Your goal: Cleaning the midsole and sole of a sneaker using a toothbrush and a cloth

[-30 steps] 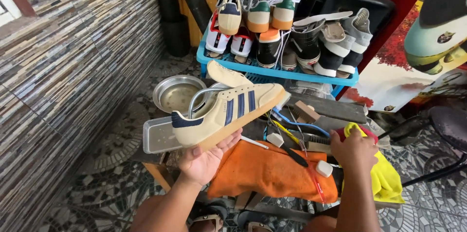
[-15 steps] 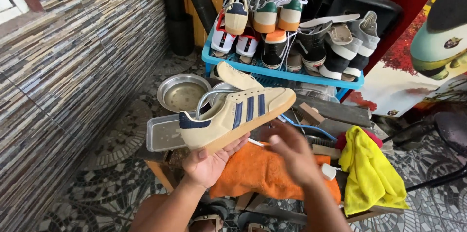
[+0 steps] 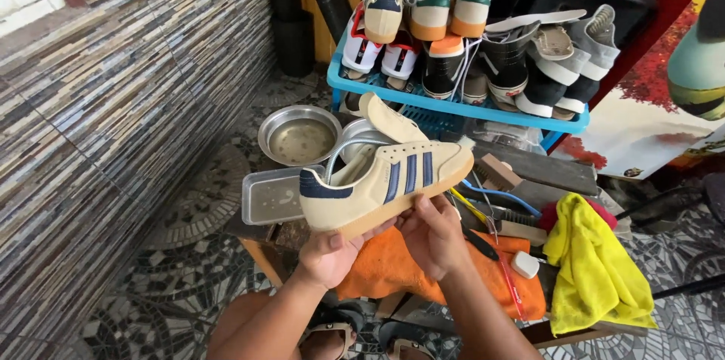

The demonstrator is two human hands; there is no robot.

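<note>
Two hands cradle a cream sneaker (image 3: 389, 179) with navy stripes above the desk (image 3: 529, 171): the left hand (image 3: 328, 254) cups its heel from below, the right hand (image 3: 432, 233) grips the sole, tilting the side into view. An orange cloth (image 3: 377, 273) lies beneath; a blue shoe rack (image 3: 453, 107) closes off the far edge, leaving open floor to the left.

Striped stone wall (image 3: 113, 103), mosaic floor (image 3: 189, 284), daylight

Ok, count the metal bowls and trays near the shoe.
3. A round bowl sits on the floor left of the shoe, a second bowl is partly hidden behind the shoe, and a rectangular tray lies below them. More may be hidden.
</note>
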